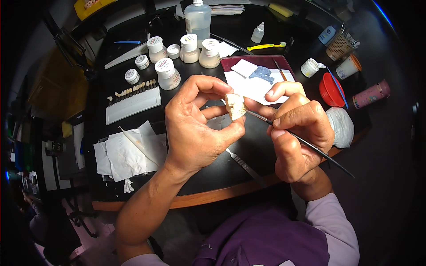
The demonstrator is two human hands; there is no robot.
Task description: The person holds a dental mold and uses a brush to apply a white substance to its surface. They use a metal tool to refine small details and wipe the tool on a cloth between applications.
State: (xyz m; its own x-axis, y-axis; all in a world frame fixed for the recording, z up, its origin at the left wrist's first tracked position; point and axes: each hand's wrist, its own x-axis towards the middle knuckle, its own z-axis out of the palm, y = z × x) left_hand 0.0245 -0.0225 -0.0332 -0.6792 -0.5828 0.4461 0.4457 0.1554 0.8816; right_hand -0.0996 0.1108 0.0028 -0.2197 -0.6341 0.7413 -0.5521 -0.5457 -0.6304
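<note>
Between the thumb and fingers of my left hand sits a small cream-coloured dental model, held up above the middle of the table. My right hand pinches a thin dark-handled brush, its tip touching or very near the model's right side. The handle slants down to the right past my palm. Beneath my hands, a metal instrument with a ridged handle lies on the black table. Fine detail of the model's teeth is too small to make out.
Several white-lidded powder jars stand behind my left hand, beside a tooth shade guide. Tissues lie at left. Farther back are a large bottle and a maroon tray with a blue piece. A red bowl stands right.
</note>
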